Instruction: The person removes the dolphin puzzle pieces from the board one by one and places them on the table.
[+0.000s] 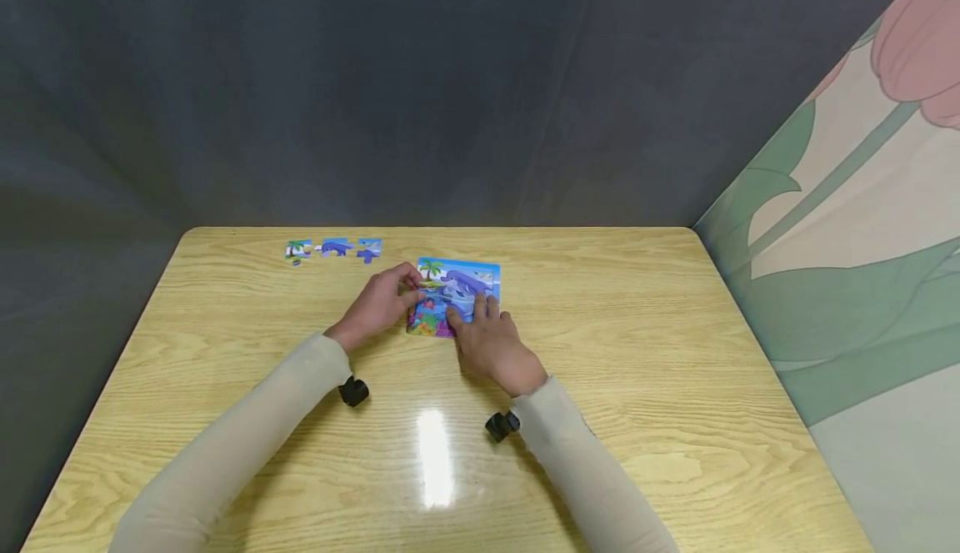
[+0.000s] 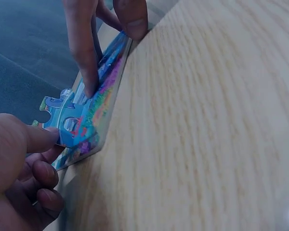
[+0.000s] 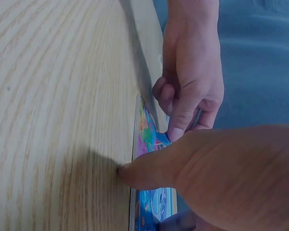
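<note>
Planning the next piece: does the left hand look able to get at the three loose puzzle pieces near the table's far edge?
Probably yes: the left hand pinches a piece at the puzzle board, and bare table lies between it and the loose pieces.

A small staged tabletop booth, more a recording corner than a lived-in room.

A light wood-grain table [image 1: 637,344] stands against a plain dark grey fabric backdrop [image 1: 375,86] that fills the back and left side, while a pastel wall mural of a pink tulip with green leaves [image 1: 862,228] closes the right. Only a children's dolphin jigsaw puzzle [image 1: 457,294] and a few loose puzzle pieces [image 1: 333,248] lie on the table.
</note>
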`<state>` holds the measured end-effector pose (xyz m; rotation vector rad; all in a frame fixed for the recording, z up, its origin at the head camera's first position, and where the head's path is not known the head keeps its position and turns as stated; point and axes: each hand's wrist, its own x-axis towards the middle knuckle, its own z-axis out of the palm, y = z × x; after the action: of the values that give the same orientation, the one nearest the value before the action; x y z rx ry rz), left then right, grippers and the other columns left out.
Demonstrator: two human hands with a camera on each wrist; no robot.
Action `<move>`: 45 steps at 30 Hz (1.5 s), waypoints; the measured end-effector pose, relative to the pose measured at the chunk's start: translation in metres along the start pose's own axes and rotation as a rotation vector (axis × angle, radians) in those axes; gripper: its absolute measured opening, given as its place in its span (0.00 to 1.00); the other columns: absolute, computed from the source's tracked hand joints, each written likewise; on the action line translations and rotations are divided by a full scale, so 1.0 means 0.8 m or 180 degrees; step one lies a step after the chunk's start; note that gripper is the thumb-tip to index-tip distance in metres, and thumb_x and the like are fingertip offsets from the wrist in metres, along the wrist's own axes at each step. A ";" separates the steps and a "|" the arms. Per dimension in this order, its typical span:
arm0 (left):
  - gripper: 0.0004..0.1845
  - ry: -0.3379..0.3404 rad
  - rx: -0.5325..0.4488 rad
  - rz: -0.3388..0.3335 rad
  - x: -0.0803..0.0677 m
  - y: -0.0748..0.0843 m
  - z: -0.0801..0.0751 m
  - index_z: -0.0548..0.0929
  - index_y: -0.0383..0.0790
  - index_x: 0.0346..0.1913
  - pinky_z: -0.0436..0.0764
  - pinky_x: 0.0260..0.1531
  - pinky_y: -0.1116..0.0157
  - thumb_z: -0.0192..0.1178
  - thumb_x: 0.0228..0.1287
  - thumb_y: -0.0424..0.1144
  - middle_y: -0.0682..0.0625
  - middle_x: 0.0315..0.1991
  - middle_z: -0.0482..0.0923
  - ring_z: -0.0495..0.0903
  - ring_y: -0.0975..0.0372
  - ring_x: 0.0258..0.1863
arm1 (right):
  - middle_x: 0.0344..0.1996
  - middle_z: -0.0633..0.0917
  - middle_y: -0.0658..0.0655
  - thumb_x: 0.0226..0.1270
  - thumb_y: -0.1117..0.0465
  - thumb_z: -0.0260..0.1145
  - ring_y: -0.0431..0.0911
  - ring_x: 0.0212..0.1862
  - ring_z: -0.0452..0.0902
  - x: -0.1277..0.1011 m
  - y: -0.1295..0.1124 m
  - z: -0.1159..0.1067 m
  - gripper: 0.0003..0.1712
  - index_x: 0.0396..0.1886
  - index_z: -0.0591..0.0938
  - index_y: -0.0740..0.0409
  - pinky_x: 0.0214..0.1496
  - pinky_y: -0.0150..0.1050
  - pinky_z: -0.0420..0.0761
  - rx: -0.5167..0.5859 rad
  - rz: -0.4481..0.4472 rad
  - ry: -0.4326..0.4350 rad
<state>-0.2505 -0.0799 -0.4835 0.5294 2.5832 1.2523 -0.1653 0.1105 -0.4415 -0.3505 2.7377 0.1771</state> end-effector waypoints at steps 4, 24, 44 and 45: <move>0.07 -0.0003 0.0016 -0.0052 -0.002 -0.001 0.000 0.77 0.48 0.49 0.77 0.47 0.58 0.59 0.72 0.43 0.51 0.44 0.80 0.78 0.58 0.43 | 0.76 0.54 0.73 0.79 0.57 0.45 0.66 0.78 0.52 0.000 -0.004 -0.001 0.34 0.80 0.49 0.35 0.70 0.56 0.72 -0.0090 -0.0003 0.0022; 0.07 0.0104 -0.0442 -0.0102 -0.002 -0.002 -0.012 0.77 0.46 0.48 0.77 0.54 0.53 0.57 0.73 0.43 0.48 0.47 0.79 0.79 0.54 0.52 | 0.75 0.59 0.73 0.80 0.66 0.40 0.65 0.75 0.60 -0.005 -0.012 -0.012 0.35 0.79 0.50 0.31 0.61 0.49 0.81 -0.0590 -0.0100 -0.0041; 0.12 0.0245 -0.0280 -0.0275 -0.028 -0.030 -0.040 0.80 0.46 0.48 0.77 0.48 0.58 0.57 0.73 0.50 0.49 0.47 0.81 0.79 0.55 0.48 | 0.75 0.57 0.74 0.78 0.64 0.45 0.67 0.76 0.56 -0.002 -0.009 -0.005 0.37 0.79 0.50 0.29 0.63 0.53 0.78 -0.0368 -0.0001 -0.0050; 0.12 0.0252 -0.0258 -0.0276 -0.031 -0.031 -0.043 0.80 0.46 0.48 0.77 0.47 0.58 0.57 0.73 0.50 0.49 0.47 0.81 0.79 0.55 0.48 | 0.75 0.57 0.74 0.78 0.65 0.44 0.67 0.76 0.56 -0.002 -0.009 -0.005 0.37 0.79 0.50 0.30 0.63 0.53 0.79 -0.0376 -0.0010 -0.0040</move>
<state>-0.2456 -0.1285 -0.4813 0.3552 2.5755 1.3680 -0.1632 0.1036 -0.4376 -0.3842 2.7207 0.3402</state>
